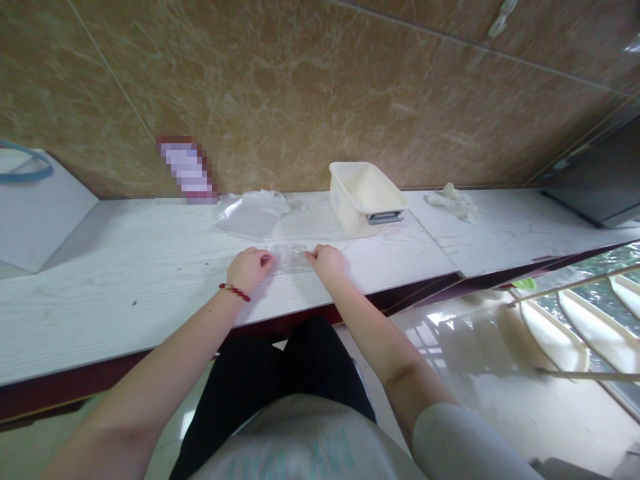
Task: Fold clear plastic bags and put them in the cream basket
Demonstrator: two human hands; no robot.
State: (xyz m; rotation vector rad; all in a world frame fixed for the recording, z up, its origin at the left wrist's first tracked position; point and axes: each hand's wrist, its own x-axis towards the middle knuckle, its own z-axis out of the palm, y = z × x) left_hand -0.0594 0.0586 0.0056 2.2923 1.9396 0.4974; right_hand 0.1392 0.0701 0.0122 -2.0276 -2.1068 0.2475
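Note:
A clear plastic bag (289,257) is stretched between my two hands, just above the front part of the white counter. My left hand (250,268), below which a red bead bracelet circles the wrist, pinches the bag's left side. On the other side my right hand (326,262) grips it between thumb and fingers. Behind my left hand lies a flat pile of clear plastic bags (254,213). A cream plastic bin (356,212) with a grey clip on its rim stands behind my right hand, and its visible inside shows nothing.
The white wood-grain counter (125,267) runs along a brown marbled wall. A crumpled white cloth or glove (454,202) lies right of the bin. At the left stands a white box (40,213) with a blue band. A blurred card (186,170) leans on the wall.

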